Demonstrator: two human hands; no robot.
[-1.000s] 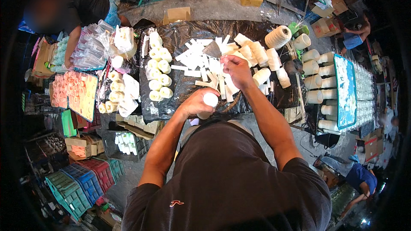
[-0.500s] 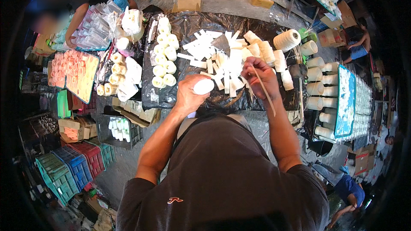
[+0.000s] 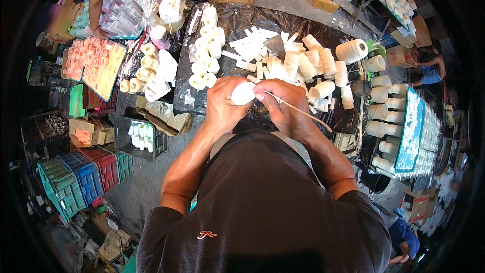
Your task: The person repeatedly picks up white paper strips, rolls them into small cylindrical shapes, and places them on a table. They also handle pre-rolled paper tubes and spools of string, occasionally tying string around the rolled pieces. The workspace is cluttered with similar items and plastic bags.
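My left hand [image 3: 221, 102] is wrapped round a white, round-ended piece [image 3: 242, 94], which could be wax; only its pale end shows. Close against it, my right hand [image 3: 287, 105] pinches a thin tan stick [image 3: 309, 115] that slants out to the lower right. The right fingertips meet the edge of the white piece, so the stick's near end is hidden. Just beyond the hands, flat white strips [image 3: 250, 45] lie in a loose heap, with cream ridged cylinders [image 3: 291, 64] beside them. Both hands are above the near edge of the table.
Black plastic sheeting [image 3: 242, 17] covers the table. Cream rolls [image 3: 199, 67] stand in rows at its left, and a large thread spool [image 3: 351, 50] lies at the right. A blue-edged tray [image 3: 410, 131] is farther right. Plastic crates [image 3: 61, 188] stand lower left. A co-worker's arm [image 3: 96, 12] reaches in upper left.
My right hand has come left with the stick and now touches the white piece in my left hand. The whole view has shifted slightly.
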